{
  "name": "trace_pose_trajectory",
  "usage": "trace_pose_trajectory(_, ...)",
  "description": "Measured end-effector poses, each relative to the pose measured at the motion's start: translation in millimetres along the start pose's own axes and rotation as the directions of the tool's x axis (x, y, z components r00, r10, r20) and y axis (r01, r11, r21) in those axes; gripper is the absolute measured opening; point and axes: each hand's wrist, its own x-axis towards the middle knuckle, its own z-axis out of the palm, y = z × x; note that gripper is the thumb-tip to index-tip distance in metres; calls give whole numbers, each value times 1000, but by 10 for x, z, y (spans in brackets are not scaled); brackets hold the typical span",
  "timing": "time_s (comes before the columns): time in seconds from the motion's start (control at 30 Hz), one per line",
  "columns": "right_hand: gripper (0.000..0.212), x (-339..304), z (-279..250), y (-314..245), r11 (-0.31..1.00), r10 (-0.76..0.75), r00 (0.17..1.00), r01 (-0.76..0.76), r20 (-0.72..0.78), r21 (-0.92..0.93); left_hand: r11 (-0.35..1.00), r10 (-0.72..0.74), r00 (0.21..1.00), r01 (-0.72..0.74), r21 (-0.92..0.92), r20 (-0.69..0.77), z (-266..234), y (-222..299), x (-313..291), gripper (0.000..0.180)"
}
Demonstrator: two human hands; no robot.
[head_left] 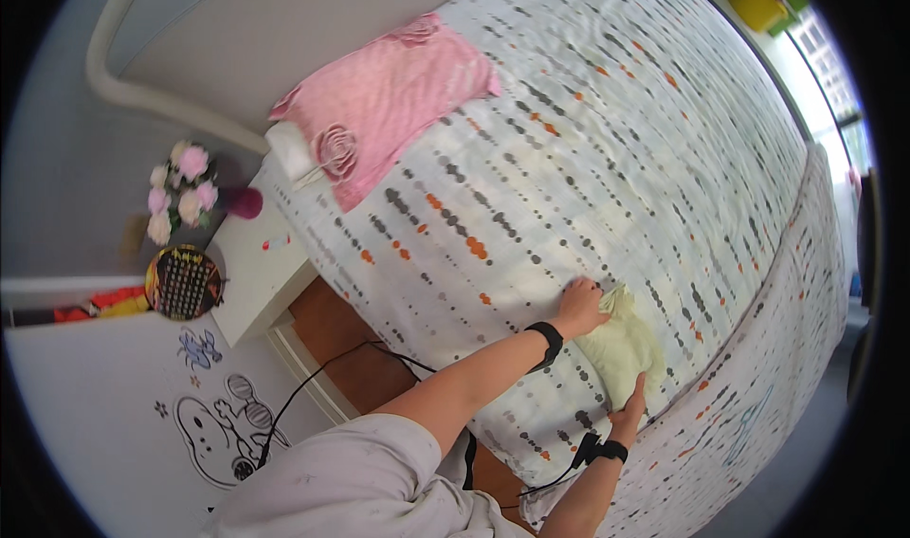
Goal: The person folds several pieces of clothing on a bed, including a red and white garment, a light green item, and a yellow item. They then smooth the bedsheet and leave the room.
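Note:
A pale yellow-green cloth (621, 353), folded into a small bundle, lies on the white patterned bed sheet (531, 282). At its upper left edge my left hand (580, 309) has its fingers curled, gripping the fabric. My right hand (627, 415) holds the lower end, its thumb side along the cloth and the other fingers partly hidden. Both wrists wear black bands.
Toward the headboard (265, 45) lies a pink pillow (389, 97) with rose decorations, over a white one (289, 154). A white bedside table (251, 273), artificial flowers (185, 192) and a dark cable (313, 377) are on the left. A yellow container (756, 2) stands far right.

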Motion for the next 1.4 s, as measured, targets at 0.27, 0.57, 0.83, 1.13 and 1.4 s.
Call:
trace_pose_trajectory(0.27,48,-615,542,479,943,-172,967,216,187,-253,795,-332,938,333,-507,97,-532,-957,-1191,47)
trace_pose_trajectory(0.57,34,-1365,2201,570,793,-200,738,508,644,-337,543,-479,875,240,-805,-63,-1923,-1637,-2049,39)
trace_pose_trajectory(0.83,38,-960,3443,468,496,-262,716,675,648,-546,904,-427,768,349,-247,-477,-2780,-2391,-1274,44)
trace_pose_trajectory(1.13,35,-658,3701,714,296,-589,707,640,392,-709,201,-697,696,-42,-979,-173,-4007,-2538,20,50)
trace_pose_trajectory(1.4,29,-678,3508,561,356,-601,745,574,289,-738,-355,-601,788,-411,-840,-131,-4763,-1472,798,25)
